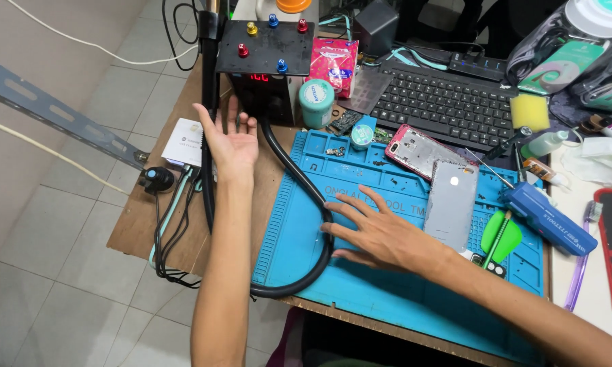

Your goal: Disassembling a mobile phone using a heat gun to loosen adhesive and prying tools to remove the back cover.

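Broadly, a blue silicone work mat is covering the near part of the wooden bench, and a thick black hose is running across the mat's left side. The hose's long axis is going near to far: it is dropping from the black hot-air station at the far left, curving rightward over the mat, then looping back toward the near edge. The right hand is lying flat on the mat, palm down, fingers spread and gripping nothing; its fingertips are sitting just beside the hose's bulge, possibly touching it, so this hand is the nearer one to the hose's middle. The left hand is hovering open, palm up, empty, just left of the hose's upper run and right in front of the station, beside the upright black post. A grey phone back cover is lying to the right of the right hand, long axis near to far, with a pink phone frame just beyond it. A blue electric screwdriver is resting farther right, and a green pick near it.
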